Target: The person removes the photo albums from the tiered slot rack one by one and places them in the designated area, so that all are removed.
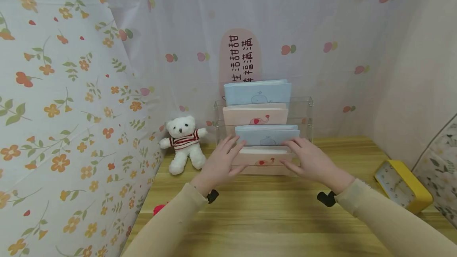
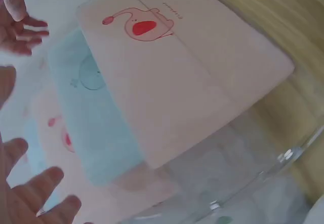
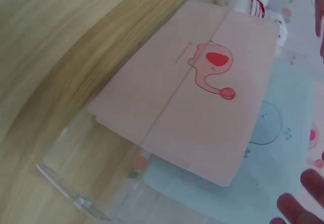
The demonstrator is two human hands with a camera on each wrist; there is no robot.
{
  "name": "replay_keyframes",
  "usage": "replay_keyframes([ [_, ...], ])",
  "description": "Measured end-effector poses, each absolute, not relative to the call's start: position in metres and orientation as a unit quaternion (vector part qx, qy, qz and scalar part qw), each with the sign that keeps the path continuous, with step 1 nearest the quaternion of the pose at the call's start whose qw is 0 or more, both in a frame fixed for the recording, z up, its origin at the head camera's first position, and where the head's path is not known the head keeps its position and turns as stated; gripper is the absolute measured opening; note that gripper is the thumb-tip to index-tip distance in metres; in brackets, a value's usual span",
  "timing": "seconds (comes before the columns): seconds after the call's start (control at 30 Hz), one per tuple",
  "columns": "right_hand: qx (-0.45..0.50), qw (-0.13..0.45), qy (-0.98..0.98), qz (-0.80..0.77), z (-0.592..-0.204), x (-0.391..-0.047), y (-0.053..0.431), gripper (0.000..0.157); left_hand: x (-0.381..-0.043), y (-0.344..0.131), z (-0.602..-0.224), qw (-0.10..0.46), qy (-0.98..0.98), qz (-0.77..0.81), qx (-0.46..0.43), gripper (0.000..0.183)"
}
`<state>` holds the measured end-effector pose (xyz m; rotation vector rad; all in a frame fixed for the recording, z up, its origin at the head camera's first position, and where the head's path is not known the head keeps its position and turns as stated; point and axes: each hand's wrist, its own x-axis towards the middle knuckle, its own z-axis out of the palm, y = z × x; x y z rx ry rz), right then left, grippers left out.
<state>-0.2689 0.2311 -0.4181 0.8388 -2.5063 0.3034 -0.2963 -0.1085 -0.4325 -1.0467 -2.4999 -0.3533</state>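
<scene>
A clear plastic rack (image 1: 310, 110) holds pink and blue notebooks in stepped rows. Frontmost is a pink notebook (image 1: 257, 169) with a red elephant drawing. Behind it stands a blue notebook (image 1: 246, 136) with a whale, then another pink notebook (image 1: 235, 116) and a blue notebook (image 1: 235, 94) at the back. My left hand (image 1: 222, 162) hovers at the left side of the front notebooks, fingers spread. On the opposite side, my right hand (image 1: 312, 160) has its fingers apart too. Both wrist views show the front pink notebook (image 2: 167, 92) with no finger around it.
Left of the rack sits a white teddy bear (image 1: 183, 142) in a striped sweater. A yellow clock (image 1: 405, 185) stands at the right on the wooden table (image 1: 271, 225). Something red (image 1: 158, 208) shows beside the left sleeve. Patterned cloth (image 1: 321, 23) hangs behind the rack.
</scene>
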Motion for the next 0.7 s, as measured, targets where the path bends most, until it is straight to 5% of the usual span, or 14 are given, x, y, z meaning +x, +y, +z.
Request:
replay_keyframes([
  [0.2,0.207,0.187,-0.945,0.168,-0.430,-0.274,0.236,0.040,-0.308,-0.116,-0.470,0.222,-0.913,-0.254,-0.228,0.067],
  [0.43,0.136,0.126,-0.960,0.209,-0.444,-0.277,0.232,0.048,-0.319,-0.136,-0.512,0.159,-0.894,-0.408,-0.091,0.081],
  [0.7,0.106,0.137,-0.947,0.269,-0.459,-0.289,0.226,0.057,-0.325,-0.144,-0.541,0.120,-0.833,-0.537,-0.053,0.078],
])
